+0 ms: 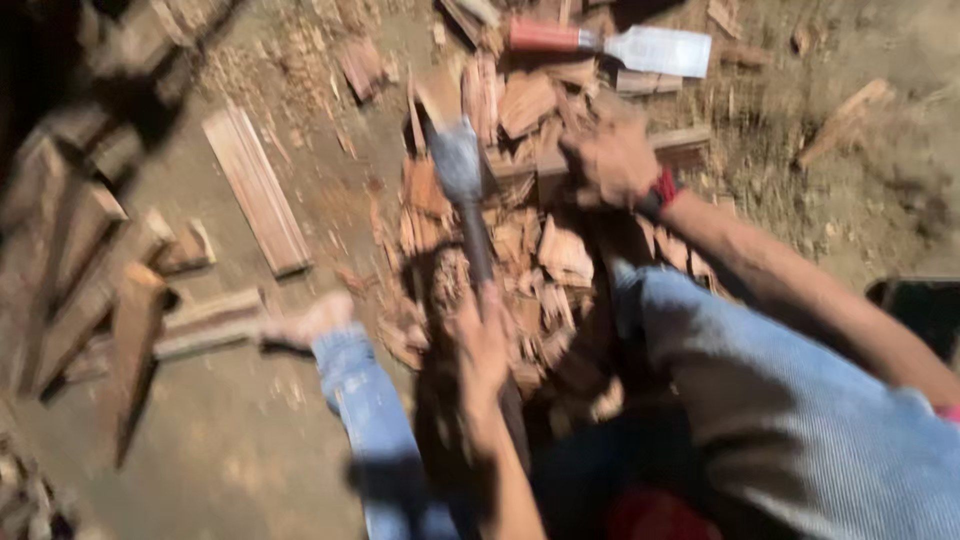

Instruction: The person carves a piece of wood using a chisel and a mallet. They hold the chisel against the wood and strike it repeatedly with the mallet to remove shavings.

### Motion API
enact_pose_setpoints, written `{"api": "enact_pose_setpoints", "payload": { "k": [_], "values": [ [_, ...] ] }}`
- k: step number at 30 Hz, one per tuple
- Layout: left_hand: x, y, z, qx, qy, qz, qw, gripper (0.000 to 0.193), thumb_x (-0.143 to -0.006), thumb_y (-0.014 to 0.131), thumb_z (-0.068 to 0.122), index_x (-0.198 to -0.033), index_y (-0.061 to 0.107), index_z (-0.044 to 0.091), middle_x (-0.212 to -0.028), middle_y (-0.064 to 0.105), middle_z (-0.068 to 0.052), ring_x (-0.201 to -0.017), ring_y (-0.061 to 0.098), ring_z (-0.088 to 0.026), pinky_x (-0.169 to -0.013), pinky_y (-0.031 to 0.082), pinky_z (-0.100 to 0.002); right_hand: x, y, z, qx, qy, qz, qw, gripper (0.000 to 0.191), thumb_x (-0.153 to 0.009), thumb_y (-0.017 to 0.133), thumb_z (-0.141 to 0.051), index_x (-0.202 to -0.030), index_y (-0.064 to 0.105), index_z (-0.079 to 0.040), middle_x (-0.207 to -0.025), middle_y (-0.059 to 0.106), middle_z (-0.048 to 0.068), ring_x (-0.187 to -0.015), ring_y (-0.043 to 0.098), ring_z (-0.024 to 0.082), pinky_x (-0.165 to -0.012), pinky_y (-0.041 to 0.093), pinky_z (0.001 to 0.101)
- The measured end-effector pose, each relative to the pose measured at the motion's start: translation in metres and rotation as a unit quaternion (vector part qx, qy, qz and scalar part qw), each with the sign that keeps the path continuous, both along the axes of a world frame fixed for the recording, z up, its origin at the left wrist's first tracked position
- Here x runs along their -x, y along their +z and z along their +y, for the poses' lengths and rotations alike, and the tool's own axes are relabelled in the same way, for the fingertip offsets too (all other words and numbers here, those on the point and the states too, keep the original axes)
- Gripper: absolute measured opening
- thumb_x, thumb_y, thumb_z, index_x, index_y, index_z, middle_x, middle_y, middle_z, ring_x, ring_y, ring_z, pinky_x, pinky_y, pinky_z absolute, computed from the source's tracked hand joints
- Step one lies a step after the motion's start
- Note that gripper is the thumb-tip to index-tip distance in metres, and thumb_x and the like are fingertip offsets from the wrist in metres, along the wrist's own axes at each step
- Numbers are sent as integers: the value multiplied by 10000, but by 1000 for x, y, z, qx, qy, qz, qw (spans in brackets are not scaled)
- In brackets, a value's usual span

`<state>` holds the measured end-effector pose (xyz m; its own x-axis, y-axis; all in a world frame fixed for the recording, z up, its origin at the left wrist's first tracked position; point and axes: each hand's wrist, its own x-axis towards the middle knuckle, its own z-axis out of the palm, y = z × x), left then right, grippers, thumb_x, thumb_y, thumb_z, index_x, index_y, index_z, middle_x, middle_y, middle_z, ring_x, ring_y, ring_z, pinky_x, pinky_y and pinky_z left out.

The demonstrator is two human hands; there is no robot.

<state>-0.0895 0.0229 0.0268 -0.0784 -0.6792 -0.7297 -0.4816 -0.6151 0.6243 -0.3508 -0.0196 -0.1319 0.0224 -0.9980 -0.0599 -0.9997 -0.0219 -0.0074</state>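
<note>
Dirt ground (250, 440) fills the view, brown and dusty, and the picture is smeared with motion blur. Across its middle sprawls a heap of reddish wood chips (530, 250), thick from the centre up toward the top edge. Over at the left edge lies a jumble of wooden offcuts (90, 270), long dark pieces crossing each other, and just right of them one flat grooved plank (257, 190) lies alone on bare earth. The person sits low, legs in blue jeans (800, 420) coming in from the bottom right, a foot (310, 322) planted left of the heap.

Now the tool: an adze or hatchet (462, 165), grey metal head up over the chips, dark handle running down toward the bottom edge. The left hand (480, 350) is wrapped round that handle, low on it, fingers closed tight. The right hand (610, 160) is out over the far side of the heap, clamped down on a wooden block (670, 145) lying among the chips; a red band shows at the wrist. The two hands are well apart.

At the top edge, beyond the heap, a wide chisel (610, 45) lies flat, red handle left, pale blade right.
</note>
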Motion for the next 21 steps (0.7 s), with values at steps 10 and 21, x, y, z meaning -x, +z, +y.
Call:
{"api": "enact_pose_setpoints", "payload": {
  "k": [10, 21],
  "values": [
    [-14, 15, -5, 66, 56, 157, 984, 279, -1097, 441, 326, -1108, 494, 52, -672, 499, 36, -465, 430, -55, -350, 355, -224, -3, 1, -5, -119, 7, -22, 993, 891, -589, 804, -773, -1178, 494, -181, -702, 599, 7, -727, 617, 213, -555, 441, 412],
    [-23, 48, -15, 172, -17, 209, 963, 408, -1065, 413, 447, -1150, 480, 54, -690, 513, 43, -480, 467, -43, -359, 393, -221, -6, 15, -4, -87, -6, -19, 996, 926, -563, 788, -753, -1302, 510, -269, -800, 689, 37, -741, 669, 236, -556, 477, 428]
  ]
}}
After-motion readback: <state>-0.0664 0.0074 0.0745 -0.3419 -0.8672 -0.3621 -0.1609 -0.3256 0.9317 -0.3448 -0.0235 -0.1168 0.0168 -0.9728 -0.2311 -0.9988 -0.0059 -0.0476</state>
